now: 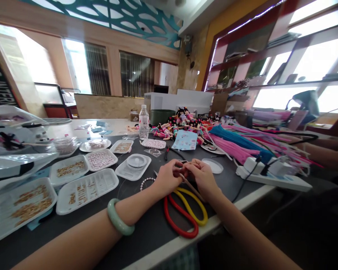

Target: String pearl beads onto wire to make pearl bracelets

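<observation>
Strip (192, 186) between both hands (170, 176) (204, 180)

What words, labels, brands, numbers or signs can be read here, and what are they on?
"R.INTER": on the dark sign at far left, running slantwise; the characters before it are too blurred to be sure of.
Bottle: markings too small to read.
Blue card: print too blurred to read.
</observation>
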Demonstrator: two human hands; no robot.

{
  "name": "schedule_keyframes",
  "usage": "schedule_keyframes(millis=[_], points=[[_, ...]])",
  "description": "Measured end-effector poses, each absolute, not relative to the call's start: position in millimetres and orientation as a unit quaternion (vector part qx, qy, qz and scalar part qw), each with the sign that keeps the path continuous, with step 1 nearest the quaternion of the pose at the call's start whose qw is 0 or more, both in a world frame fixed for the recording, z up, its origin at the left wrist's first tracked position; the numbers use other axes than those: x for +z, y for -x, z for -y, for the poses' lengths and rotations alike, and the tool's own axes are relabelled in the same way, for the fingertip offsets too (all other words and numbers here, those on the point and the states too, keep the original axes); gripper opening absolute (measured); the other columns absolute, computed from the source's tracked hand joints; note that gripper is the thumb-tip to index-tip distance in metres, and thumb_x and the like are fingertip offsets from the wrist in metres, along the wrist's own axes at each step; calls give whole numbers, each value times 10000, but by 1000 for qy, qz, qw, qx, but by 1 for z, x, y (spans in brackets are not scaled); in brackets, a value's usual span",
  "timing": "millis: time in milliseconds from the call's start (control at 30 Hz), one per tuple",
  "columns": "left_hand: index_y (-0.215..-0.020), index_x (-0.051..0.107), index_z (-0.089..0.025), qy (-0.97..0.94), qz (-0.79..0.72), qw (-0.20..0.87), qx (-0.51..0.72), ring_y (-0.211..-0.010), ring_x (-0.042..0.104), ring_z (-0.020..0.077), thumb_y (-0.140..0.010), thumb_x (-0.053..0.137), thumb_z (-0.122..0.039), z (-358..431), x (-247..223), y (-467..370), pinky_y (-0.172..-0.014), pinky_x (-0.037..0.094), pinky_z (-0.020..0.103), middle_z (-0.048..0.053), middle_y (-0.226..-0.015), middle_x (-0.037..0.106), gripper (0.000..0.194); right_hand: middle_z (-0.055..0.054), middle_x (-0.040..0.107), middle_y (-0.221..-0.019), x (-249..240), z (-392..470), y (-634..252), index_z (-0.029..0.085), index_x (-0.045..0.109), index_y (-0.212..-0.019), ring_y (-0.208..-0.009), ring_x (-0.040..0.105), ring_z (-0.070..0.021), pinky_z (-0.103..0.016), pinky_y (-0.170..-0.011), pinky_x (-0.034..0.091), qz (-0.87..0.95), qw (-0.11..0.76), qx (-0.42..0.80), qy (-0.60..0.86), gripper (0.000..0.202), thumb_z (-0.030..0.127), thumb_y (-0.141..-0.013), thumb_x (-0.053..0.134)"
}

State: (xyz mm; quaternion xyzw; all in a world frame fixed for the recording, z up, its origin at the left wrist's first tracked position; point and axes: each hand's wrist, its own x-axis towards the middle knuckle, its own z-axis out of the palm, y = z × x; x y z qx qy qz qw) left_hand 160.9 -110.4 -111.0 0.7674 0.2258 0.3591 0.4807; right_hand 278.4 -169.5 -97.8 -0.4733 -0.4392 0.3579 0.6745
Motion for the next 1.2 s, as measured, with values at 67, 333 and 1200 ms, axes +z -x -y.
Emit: schedule_keyframes(millis=[67, 333, 1200], points=[[-929, 500, -190, -758, -222, 498, 358, -715, 664, 175, -600, 532, -34, 110, -112, -162, -670, 517, 279, 24, -793, 681, 366, 39, 551, -474, -98, 170, -277, 194, 434, -560, -433, 492, -105, -226, -438, 408, 442, 668, 346, 489, 228, 247, -676, 624], [-883, 508, -181, -694, -248, 554, 387, -710, 657, 171, -646, 513, -85, 109, -105, -162, -689, 507, 283, 29, -759, 666, 256, 22, 568, -520, -99, 168, -279, 181, 475, -574, -494, 507, -108, -221, -494, 400, 448, 650, 304, 534, 201, 261, -698, 612], [-753, 589, -153, -683, -260, 536, 423, -671, 589, 134, -649, 574, -126, 106, -105, -163, -643, 470, 242, 10, -691, 606, 108, 38, 493, -492, -97, 169, -281, 175, 486, -556, -496, 452, -108, -241, -516, 362, 481, 613, 211, 590, 203, 265, -706, 590]])
